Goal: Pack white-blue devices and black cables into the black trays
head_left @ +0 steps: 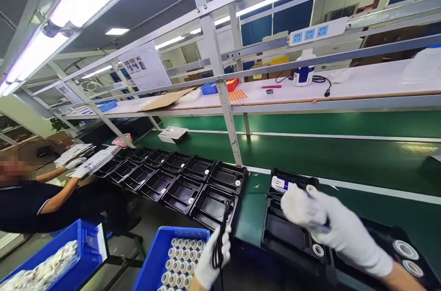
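Observation:
My left hand (214, 256), in a white glove, is closed around a bundled black cable (218, 247) in front of the near trays. At the right, my white-gloved right hand (330, 224) reaches over a black plastic tray (284, 233). Its fingers are curled around a white-and-blue bottle-shaped device (280, 184), partly covered by the glove and slightly blurred. A white ring-shaped part (317, 250) sits in the tray just below this hand. Another white ring (310, 188) shows beyond the fingers.
Two rows of black trays (179, 192) run left along the green bench. Below stand a blue crate (155, 254) of white ring parts and another blue bin (87, 247). A co-worker (24, 204) handles papers at left. A metal upright (225, 116) supports the shelf.

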Demonstrator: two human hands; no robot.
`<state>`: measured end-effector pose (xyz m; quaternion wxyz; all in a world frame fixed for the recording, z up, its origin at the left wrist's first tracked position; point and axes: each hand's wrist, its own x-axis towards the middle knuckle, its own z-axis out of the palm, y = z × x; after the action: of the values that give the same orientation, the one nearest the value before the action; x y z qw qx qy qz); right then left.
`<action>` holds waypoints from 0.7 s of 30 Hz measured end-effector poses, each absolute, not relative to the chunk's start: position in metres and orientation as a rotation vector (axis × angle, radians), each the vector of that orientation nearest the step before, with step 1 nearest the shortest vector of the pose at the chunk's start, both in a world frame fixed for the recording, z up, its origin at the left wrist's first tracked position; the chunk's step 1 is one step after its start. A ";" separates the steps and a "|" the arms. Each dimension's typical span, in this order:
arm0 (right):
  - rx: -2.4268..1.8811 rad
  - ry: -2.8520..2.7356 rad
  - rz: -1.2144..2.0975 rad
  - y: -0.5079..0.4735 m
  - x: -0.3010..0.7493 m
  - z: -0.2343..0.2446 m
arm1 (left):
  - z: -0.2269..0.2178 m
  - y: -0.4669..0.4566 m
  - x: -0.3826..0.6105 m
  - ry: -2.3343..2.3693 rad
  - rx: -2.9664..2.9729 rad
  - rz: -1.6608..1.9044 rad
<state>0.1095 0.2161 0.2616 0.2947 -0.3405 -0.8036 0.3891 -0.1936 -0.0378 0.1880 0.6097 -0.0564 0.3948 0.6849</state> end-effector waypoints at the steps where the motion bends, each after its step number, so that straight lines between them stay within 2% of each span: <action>1: -0.895 -2.306 0.845 0.216 0.103 0.230 | 0.200 -0.012 -0.198 0.848 -0.120 1.625; 5: -0.960 -2.728 0.517 0.214 0.073 0.101 | 0.235 0.090 -0.203 1.044 0.210 1.583; 8: -1.118 -2.864 0.475 0.218 0.054 0.042 | 0.239 0.140 -0.195 1.327 0.552 1.373; 11: -1.142 -2.936 0.572 0.225 0.044 0.019 | 0.238 0.162 -0.190 1.461 0.712 1.198; 15: -1.110 -3.003 0.612 0.228 0.040 0.002 | 0.243 0.177 -0.193 1.545 0.752 1.137; 19: -0.990 -3.001 0.412 0.226 0.039 -0.013 | 0.248 0.192 -0.195 1.555 0.786 1.037; 21: -0.876 -2.947 0.277 0.233 0.041 -0.002 | 0.250 0.197 -0.192 1.537 0.810 0.993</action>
<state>0.0407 0.2331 -0.0017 0.0272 -0.2838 -0.9543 0.0896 -0.1919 0.1973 0.2504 0.5398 0.3408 0.6466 0.4176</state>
